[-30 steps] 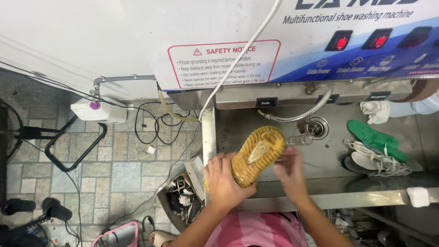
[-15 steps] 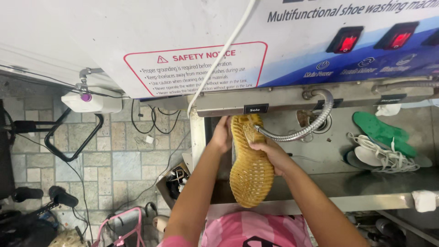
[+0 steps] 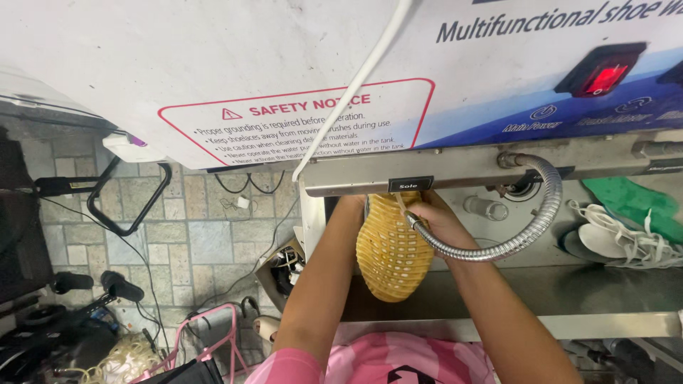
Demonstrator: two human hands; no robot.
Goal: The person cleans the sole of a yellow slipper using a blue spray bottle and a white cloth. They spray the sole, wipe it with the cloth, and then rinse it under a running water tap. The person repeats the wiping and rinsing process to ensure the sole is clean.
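The person holds a yellow shoe (image 3: 393, 245) sole-up over the steel basin (image 3: 605, 291), toe pushed under the machine's front ledge (image 3: 427, 174); the left hand (image 3: 350, 208) steadies its far side, fingers hidden, grip unclear; the right hand (image 3: 437, 217) is closed round the flexible metal hose (image 3: 530, 227), nozzle at the sole, seemingly for rinsing; white shoes (image 3: 615, 242) and a green insole (image 3: 629, 203) lie in the basin.

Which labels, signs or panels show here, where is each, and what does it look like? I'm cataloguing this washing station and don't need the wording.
Notice sticker: machine front, above the left hand; white rounded rectangle, red border, warning triangle.
Small tag: steel ledge above the yellow shoe sole; black rectangle, white lettering.
Panel band: upper right; blue with white icons, red lit rocker switch.
Large heading: top right; dark italic lettering on white.
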